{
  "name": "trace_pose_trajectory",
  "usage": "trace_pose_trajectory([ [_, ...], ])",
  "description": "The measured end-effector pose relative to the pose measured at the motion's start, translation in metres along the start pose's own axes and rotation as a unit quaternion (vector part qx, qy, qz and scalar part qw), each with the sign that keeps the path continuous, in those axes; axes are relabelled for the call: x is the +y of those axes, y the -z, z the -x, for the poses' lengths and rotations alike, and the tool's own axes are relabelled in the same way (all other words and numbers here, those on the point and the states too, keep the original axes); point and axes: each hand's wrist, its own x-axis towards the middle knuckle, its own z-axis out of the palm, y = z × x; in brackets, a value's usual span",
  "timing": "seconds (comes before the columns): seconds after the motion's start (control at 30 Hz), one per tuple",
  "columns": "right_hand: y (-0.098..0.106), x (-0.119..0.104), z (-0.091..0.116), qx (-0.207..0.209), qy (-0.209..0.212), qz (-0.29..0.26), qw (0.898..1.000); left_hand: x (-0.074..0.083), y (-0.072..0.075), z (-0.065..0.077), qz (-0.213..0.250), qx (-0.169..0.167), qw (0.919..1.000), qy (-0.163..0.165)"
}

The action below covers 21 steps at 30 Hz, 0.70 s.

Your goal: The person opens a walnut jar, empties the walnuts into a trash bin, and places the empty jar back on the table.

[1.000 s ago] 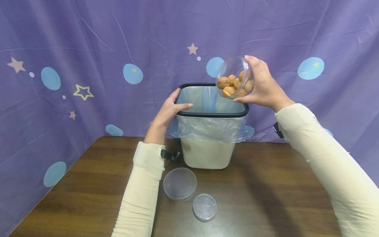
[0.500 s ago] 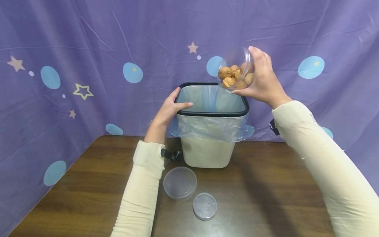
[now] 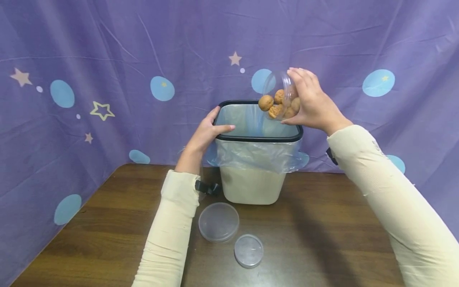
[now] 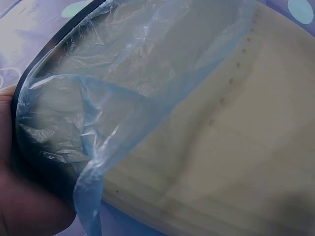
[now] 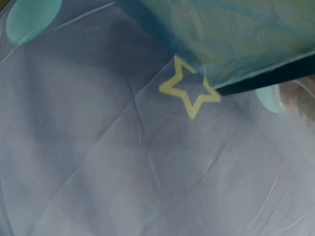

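Note:
In the head view my right hand (image 3: 313, 101) grips a clear plastic jar (image 3: 276, 81), tipped on its side above the right part of a trash can. Several walnuts (image 3: 266, 103) lie in the jar, the leftmost at its mouth. My left hand (image 3: 205, 133) holds the left side of the trash can's (image 3: 252, 187) black rim, thumb over the inside. A thin bluish trash bag (image 3: 256, 153) lines the can and hangs over its outside. In the left wrist view the left hand (image 4: 29, 201) is against the rim beside the bag (image 4: 113, 108). The right wrist view does not show the right hand clearly.
A large round clear lid (image 3: 218, 222) and a smaller round lid (image 3: 249, 250) lie on the brown wooden table (image 3: 107, 223) before the can. Behind hangs a purple curtain (image 3: 201, 36) with stars and blue spots, close to the can.
The right hand and jar rose slightly, then came down and to the left, tipping further. The walnuts have shifted towards the jar's mouth. The left hand stays on the rim.

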Motion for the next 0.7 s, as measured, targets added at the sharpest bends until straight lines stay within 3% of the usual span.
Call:
trace_pose_trajectory([
  [0.33,-0.0039,0.0005,0.0020,-0.002,-0.018,-0.016,1.000,-0.0001,-0.0005,0.0006,0.002,-0.001,1.0000,0.001],
  [0.7,-0.0042,0.0010,0.0020,-0.020,-0.011,-0.033,0.999,0.0010,0.0001,-0.0005,0.006,-0.007,0.9999,0.007],
])
